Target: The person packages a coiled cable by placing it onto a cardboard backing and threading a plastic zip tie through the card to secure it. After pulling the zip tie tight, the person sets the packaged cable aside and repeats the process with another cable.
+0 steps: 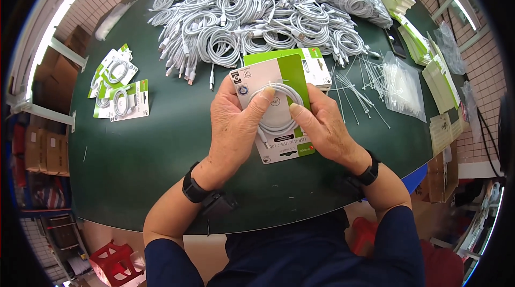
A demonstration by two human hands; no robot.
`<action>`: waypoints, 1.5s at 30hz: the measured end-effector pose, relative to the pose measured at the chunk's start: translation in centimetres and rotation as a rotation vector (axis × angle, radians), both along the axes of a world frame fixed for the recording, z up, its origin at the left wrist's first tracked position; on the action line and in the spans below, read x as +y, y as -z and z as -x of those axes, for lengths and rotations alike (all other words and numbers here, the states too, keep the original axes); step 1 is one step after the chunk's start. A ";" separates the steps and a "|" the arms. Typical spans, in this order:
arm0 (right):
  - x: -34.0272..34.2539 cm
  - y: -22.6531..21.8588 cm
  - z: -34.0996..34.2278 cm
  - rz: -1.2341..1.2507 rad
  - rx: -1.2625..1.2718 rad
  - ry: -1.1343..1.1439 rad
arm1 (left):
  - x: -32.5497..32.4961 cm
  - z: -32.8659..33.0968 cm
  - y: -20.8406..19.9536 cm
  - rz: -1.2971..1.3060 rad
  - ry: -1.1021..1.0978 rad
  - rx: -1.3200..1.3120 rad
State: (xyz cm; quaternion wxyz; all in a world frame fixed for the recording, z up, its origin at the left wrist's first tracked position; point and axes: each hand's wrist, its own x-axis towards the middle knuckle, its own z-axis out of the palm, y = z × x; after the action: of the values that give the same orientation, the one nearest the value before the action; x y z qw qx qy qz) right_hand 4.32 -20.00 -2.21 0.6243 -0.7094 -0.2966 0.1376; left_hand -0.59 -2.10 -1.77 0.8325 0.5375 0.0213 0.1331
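Between both hands I hold a white and green backing card with a coiled white USB cable lying on its face. My left hand grips the card's left side, its thumb pressing the top of the coil. My right hand holds the right edge, thumb on the coil's right side. A thin cable tie seems to stick out near my left thumb. Just beyond the held card lies a stack of similar cards. Fingers behind the card are hidden.
A large heap of coiled white cables covers the far table. Loose cable ties and a bag of ties lie at right, near stacked cards. Several carded cables lie at left. A red stool stands below the table.
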 end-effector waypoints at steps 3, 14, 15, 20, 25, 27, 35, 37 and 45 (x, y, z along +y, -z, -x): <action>-0.1 -0.5 -0.4 0.045 0.012 0.023 | -1.0 -0.6 -0.5 -0.220 -0.314 -0.161; -1.1 -0.2 -0.6 -0.133 0.030 0.085 | -0.5 0.6 -2.0 -1.408 -0.155 -0.636; -1.0 -0.1 -0.5 -0.140 0.031 0.088 | -0.7 0.4 -1.9 -1.392 -0.181 -0.644; -0.8 0.0 0.6 -0.120 0.017 0.130 | -0.5 0.2 -1.5 -1.302 -0.156 -0.595; -0.4 -0.1 1.3 -0.037 -0.042 0.153 | 0.7 -0.3 -1.0 -1.269 -0.025 -0.458; -0.2 0.1 1.4 -0.024 -0.053 0.159 | 1.0 -0.5 -0.9 -1.233 0.022 -0.455; -0.1 -0.3 0.4 -0.012 -0.170 0.190 | 1.5 -0.2 -1.2 -1.033 -0.091 -0.556; -0.2 -0.4 0.0 -0.168 -0.076 0.191 | 1.3 0.1 -1.2 -0.938 -0.140 -0.553; -0.9 -0.2 0.0 -0.220 0.046 0.145 | 0.8 -0.1 -1.0 -0.565 -0.049 -0.037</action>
State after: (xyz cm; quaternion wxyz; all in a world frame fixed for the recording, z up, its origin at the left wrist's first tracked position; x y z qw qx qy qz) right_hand 4.27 -20.88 -2.03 0.7131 -0.6531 -0.2437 0.0750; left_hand -0.52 -1.32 -0.81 0.6465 0.7449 -0.0188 0.1637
